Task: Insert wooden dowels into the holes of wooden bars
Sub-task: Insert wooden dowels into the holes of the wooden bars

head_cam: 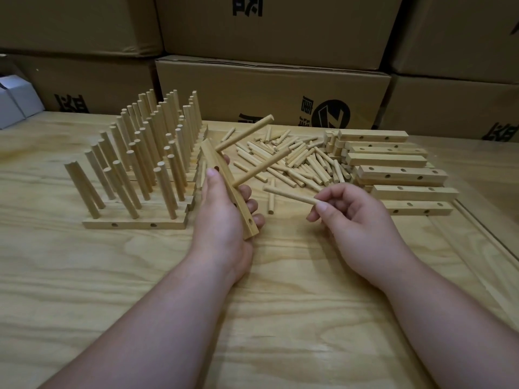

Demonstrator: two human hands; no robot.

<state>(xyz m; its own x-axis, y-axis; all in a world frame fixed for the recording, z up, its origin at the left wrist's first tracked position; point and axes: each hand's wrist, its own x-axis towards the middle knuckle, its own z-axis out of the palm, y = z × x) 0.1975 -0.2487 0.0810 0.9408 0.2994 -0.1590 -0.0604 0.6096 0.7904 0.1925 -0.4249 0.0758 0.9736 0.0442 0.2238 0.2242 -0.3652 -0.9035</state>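
Note:
My left hand (222,217) grips a wooden bar (224,181), held on edge and tilted, just above the table. Two dowels (244,133) stick out of that bar toward the upper right. A loose dowel (289,195) is pinched at its near end by my right hand (356,220), and its free end points left toward the bar, a short gap away. Behind the hands lies a heap of loose dowels (297,161). Bare bars with holes (393,175) are stacked at the right.
Several finished bars with upright dowels (140,161) stand in rows at the left on the plywood table (280,318). Cardboard boxes (269,91) wall off the back edge. A small white box (14,99) sits at the far left.

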